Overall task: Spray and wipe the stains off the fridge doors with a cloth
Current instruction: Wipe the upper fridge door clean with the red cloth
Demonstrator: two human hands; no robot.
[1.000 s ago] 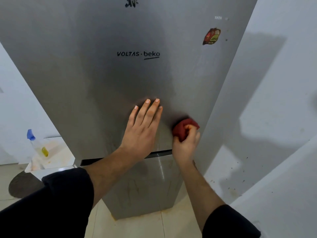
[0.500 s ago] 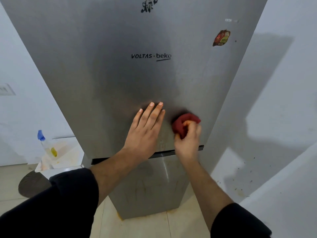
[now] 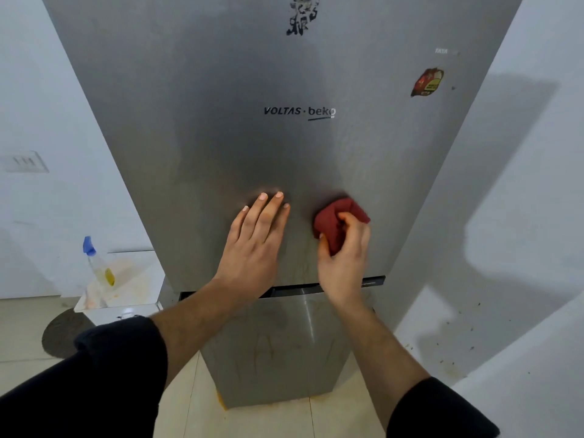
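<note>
The grey upper fridge door [image 3: 221, 121] fills the view, with faint smears near its lower edge. My right hand [image 3: 343, 263] grips a bunched red cloth [image 3: 335, 221] and presses it against the door's lower right part. My left hand [image 3: 256, 245] lies flat on the door beside it, fingers together, holding nothing. The lower fridge door [image 3: 284, 352] shows brownish streaks. A spray bottle [image 3: 98, 263] with a blue nozzle and yellow liquid stands on a low white unit at the left.
A red sticker [image 3: 427, 82] and black sticker remains [image 3: 300, 17] sit higher on the door. The low white unit [image 3: 132, 279] stands left of the fridge. A white wall [image 3: 505, 216] runs close on the right. A dark round mat [image 3: 63, 333] lies on the tiled floor.
The right hand has moved the red cloth slightly up and left along the door. The left hand stays flat in place. The view has shifted up a little.
</note>
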